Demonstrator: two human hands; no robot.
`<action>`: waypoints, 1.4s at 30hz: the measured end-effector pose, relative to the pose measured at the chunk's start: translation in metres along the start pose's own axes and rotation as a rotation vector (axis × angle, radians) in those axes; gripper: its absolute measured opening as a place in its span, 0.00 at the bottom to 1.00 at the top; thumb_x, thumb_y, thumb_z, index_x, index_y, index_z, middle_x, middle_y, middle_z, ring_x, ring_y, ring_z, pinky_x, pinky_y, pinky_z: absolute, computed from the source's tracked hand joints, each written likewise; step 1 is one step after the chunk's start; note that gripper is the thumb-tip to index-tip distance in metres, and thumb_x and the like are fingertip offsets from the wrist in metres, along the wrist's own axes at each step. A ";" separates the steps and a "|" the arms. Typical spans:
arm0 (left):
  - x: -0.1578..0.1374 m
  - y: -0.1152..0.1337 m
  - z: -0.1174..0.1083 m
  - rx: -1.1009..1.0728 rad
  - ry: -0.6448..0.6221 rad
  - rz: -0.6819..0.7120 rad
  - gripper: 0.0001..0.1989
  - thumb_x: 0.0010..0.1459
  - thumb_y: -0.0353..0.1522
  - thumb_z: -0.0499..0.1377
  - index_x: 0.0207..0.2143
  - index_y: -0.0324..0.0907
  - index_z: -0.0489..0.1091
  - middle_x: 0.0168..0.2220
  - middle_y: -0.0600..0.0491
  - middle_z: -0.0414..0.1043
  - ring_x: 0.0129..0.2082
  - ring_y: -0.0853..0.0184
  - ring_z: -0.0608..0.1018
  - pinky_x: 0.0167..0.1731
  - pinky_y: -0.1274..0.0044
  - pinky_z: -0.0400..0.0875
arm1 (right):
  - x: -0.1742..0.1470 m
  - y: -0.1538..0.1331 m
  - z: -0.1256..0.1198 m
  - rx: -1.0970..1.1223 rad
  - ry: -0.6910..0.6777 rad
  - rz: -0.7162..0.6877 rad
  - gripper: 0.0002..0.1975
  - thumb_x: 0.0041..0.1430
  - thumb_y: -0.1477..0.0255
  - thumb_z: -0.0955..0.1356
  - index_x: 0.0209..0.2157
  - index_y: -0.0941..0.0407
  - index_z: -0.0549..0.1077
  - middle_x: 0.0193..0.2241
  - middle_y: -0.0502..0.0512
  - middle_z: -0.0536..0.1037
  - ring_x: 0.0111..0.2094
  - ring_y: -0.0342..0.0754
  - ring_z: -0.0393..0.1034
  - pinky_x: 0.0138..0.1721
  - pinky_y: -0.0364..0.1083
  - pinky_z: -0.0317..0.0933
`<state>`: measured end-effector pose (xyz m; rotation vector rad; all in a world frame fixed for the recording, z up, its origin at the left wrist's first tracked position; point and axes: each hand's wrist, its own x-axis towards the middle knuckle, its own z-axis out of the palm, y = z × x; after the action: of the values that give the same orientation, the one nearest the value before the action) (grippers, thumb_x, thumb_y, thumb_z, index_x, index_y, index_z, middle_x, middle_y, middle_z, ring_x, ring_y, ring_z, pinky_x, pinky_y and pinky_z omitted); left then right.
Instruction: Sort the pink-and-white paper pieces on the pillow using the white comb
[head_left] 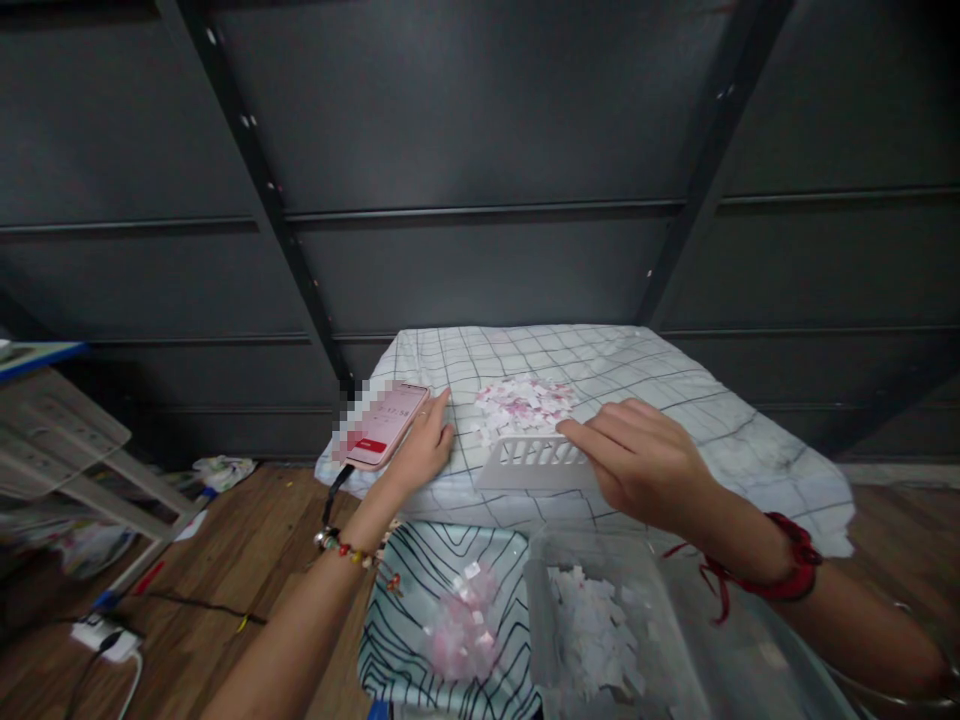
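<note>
My left hand [425, 447] lies at the right edge of a pink-framed phone [386, 425] on the checked cloth, its fingers stretched out and apart. A timer-like display and a red button show on the phone's screen. My right hand [649, 462] is closed at the right end of a white slotted plastic piece [517, 475], which stands near the front of the cloth. The fingers hide that end of it. Just behind the slotted piece lies a loose pile of small white and pink paper-like pieces [525, 405].
Below the cloth-covered surface [570, 345] sit a wavy-striped tray [379, 655] with pink clear packets [465, 625] and a clear plastic bin [540, 610] of white pieces [596, 630]. A dark panelled wall [480, 270] rises behind. A power strip [105, 640] lies on the wooden floor.
</note>
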<state>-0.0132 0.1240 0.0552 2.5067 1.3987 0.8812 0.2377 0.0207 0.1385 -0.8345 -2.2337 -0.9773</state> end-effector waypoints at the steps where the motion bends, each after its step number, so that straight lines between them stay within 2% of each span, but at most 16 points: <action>1: 0.000 -0.001 0.000 -0.002 0.002 0.000 0.27 0.60 0.31 0.44 0.61 0.29 0.46 0.58 0.35 0.56 0.59 0.56 0.59 0.58 0.62 0.50 | 0.000 0.002 -0.001 -0.009 0.010 -0.002 0.14 0.52 0.84 0.59 0.32 0.60 0.73 0.19 0.52 0.68 0.24 0.44 0.55 0.28 0.45 0.50; 7: 0.001 -0.006 0.004 -0.009 0.028 -0.009 0.27 0.59 0.30 0.44 0.60 0.30 0.47 0.57 0.36 0.59 0.58 0.56 0.61 0.58 0.61 0.52 | -0.001 0.022 0.015 -0.095 -0.003 0.060 0.15 0.51 0.83 0.59 0.36 0.62 0.74 0.21 0.54 0.70 0.26 0.46 0.58 0.29 0.46 0.52; 14: 0.001 -0.007 0.005 -0.009 0.037 0.002 0.27 0.58 0.28 0.45 0.60 0.34 0.48 0.56 0.39 0.60 0.58 0.56 0.62 0.58 0.59 0.51 | -0.001 0.026 0.037 -0.109 -0.068 0.112 0.17 0.49 0.83 0.60 0.37 0.61 0.75 0.21 0.54 0.70 0.26 0.46 0.59 0.31 0.47 0.51; 22: 0.001 -0.003 0.003 0.029 0.007 -0.014 0.27 0.58 0.28 0.45 0.60 0.30 0.48 0.56 0.36 0.59 0.58 0.56 0.62 0.58 0.60 0.51 | 0.004 0.024 0.033 -0.151 -0.037 0.092 0.14 0.49 0.83 0.60 0.34 0.62 0.74 0.21 0.54 0.70 0.26 0.46 0.57 0.30 0.46 0.50; 29: 0.000 -0.003 0.004 0.029 0.023 -0.006 0.27 0.58 0.28 0.46 0.60 0.33 0.49 0.57 0.38 0.59 0.58 0.56 0.61 0.58 0.59 0.51 | 0.008 0.025 0.040 -0.158 -0.080 0.092 0.14 0.49 0.83 0.60 0.32 0.61 0.74 0.20 0.55 0.70 0.25 0.47 0.56 0.30 0.46 0.48; 37: 0.000 -0.002 0.003 0.049 0.005 0.018 0.26 0.58 0.28 0.45 0.59 0.32 0.51 0.57 0.38 0.58 0.59 0.57 0.60 0.59 0.61 0.50 | 0.002 0.034 0.027 -0.237 -0.122 0.085 0.12 0.48 0.82 0.61 0.31 0.61 0.74 0.20 0.55 0.70 0.25 0.47 0.57 0.29 0.47 0.48; 42: 0.000 -0.001 0.003 0.072 -0.022 0.026 0.24 0.58 0.29 0.46 0.58 0.34 0.55 0.57 0.40 0.59 0.60 0.56 0.58 0.59 0.61 0.52 | 0.007 0.030 0.028 -0.273 -0.061 0.059 0.12 0.49 0.82 0.61 0.31 0.61 0.74 0.19 0.54 0.70 0.25 0.47 0.59 0.29 0.47 0.49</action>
<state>-0.0128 0.1251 0.0524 2.5851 1.4188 0.8187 0.2482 0.0606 0.1397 -1.0545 -2.1417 -1.2620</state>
